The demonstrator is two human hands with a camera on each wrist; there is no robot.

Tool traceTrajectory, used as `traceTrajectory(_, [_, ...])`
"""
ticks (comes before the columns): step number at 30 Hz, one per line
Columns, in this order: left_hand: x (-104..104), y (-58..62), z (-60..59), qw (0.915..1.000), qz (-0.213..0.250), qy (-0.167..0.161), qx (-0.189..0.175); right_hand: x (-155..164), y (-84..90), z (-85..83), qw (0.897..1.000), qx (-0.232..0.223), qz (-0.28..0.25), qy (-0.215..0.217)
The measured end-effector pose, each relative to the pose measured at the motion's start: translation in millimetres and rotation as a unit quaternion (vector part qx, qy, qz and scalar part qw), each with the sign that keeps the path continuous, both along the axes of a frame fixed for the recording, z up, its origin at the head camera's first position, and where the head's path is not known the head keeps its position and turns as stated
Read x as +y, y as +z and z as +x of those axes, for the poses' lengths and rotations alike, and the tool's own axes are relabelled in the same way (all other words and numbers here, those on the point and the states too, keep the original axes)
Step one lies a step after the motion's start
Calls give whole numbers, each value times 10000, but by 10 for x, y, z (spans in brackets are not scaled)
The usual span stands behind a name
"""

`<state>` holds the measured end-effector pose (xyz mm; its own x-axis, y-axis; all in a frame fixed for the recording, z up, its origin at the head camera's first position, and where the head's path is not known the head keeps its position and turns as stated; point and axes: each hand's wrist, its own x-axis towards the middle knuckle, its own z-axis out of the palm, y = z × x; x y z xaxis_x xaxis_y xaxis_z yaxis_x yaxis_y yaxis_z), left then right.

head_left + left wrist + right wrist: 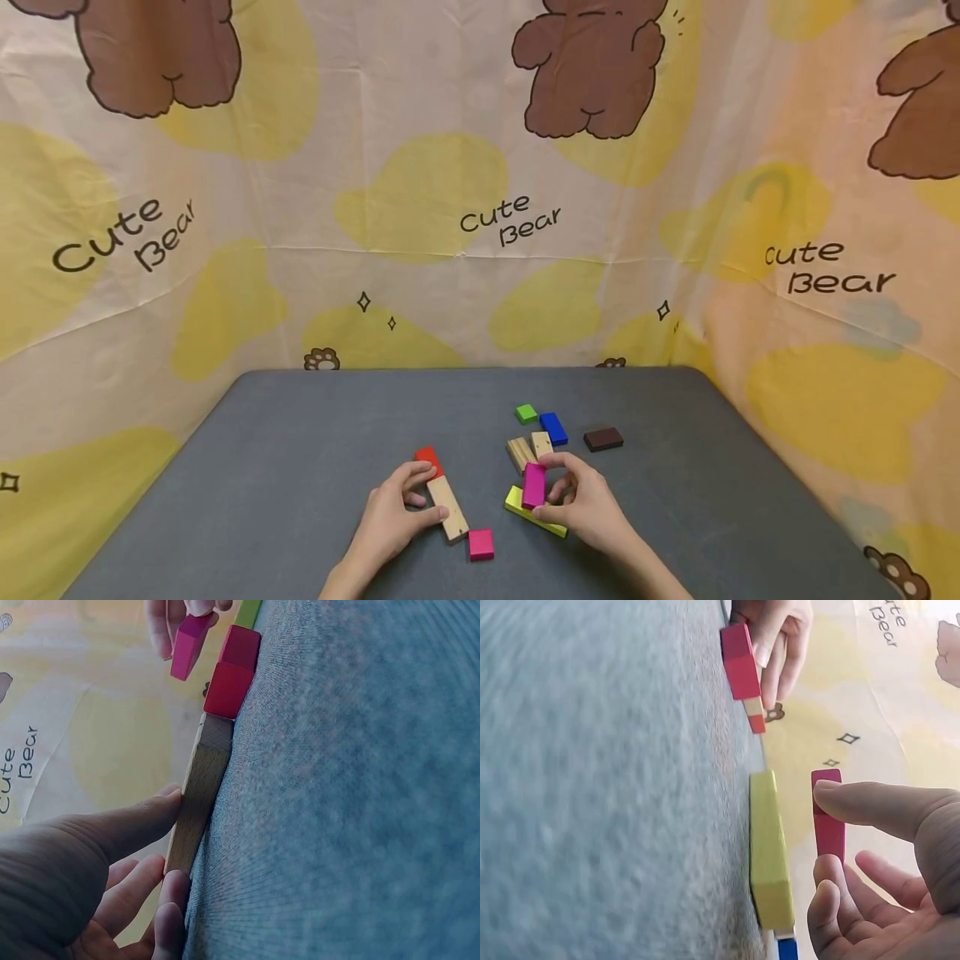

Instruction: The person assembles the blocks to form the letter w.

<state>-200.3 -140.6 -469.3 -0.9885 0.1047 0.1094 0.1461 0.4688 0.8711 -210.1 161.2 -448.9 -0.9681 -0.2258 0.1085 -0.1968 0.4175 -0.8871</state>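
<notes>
My left hand [418,505] pinches a long plain wooden block [448,508] lying flat on the grey table [285,467]. A red block [429,458] sits at its far end and a pink square block [481,543] by its near end. In the left wrist view the thumb and fingers [161,814] close on the wooden block [199,787] next to the pink block [231,675]. My right hand [557,488] holds a magenta block [534,485] upright just above a yellow-green long block [528,510]. The right wrist view shows the thumb [870,806] on that magenta block [829,829], clear of the yellow-green block [769,847].
Beyond my right hand lie two plain wooden blocks [521,454], a green block [527,412], a blue block [553,427] and a dark brown block [603,438]. A bear-print cloth [480,208] walls in the table on three sides.
</notes>
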Motion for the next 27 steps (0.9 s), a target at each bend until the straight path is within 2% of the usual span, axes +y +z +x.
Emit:
traceTrajectory(8, [0,3,3,10000,5,42,34,-150,-2,27,9991,-196,-105,365])
traceTrajectory(15, [19,4,-7,9999,-18,106,65,-296,-40,-19,9972,-2,21,745])
traceTrajectory(19, [23,0,-12,9999,-57,129,98,-356,-53,-68,9957,-12,288,879])
traceTrajectory(27, [27,-7,0,9997,-88,152,151,-461,-46,-171,9903,116,1134,791])
